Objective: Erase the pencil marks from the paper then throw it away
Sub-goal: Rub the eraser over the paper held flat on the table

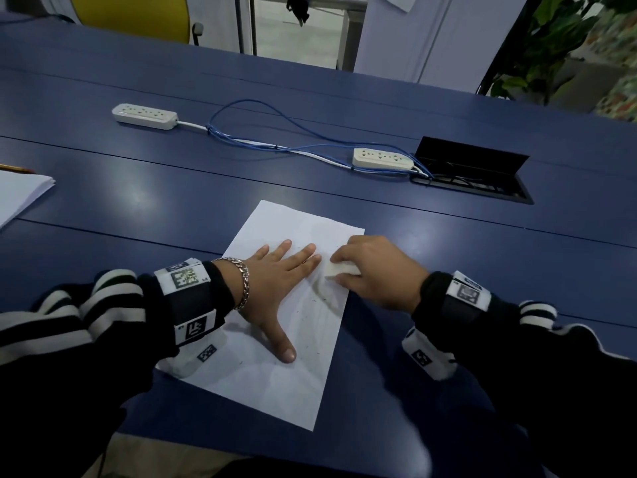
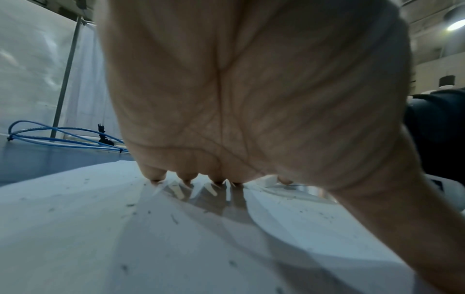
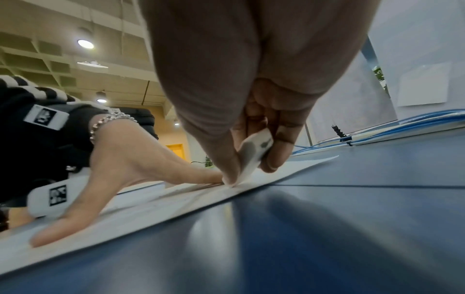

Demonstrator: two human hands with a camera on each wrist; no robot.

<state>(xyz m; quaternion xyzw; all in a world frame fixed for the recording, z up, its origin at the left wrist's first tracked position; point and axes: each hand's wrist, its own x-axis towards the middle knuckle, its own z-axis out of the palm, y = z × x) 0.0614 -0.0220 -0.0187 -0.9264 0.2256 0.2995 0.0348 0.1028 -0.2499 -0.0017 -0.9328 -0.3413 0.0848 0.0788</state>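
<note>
A white sheet of paper [image 1: 275, 370] lies on the blue table [image 1: 138, 201], dotted with dark eraser crumbs. My left hand [image 1: 279, 281] lies flat on it with fingers spread, pressing it down; the left wrist view shows the palm [image 2: 251, 89] above the paper [image 2: 100, 238]. My right hand [image 1: 375, 270] pinches a white eraser [image 1: 339, 269] between thumb and fingers near the sheet's right edge, just beside the left fingertips. In the right wrist view the eraser [image 3: 254, 153], smudged grey, touches the paper [image 3: 176, 206] with its lower corner.
Two white power strips [image 1: 144, 116] [image 1: 382, 158] joined by blue cables [image 1: 262, 139] lie across the far table. An open black cable hatch [image 1: 472, 174] sits at the right. A stack of paper [image 1: 17, 194] with a pencil [image 1: 15, 168] is at the left edge.
</note>
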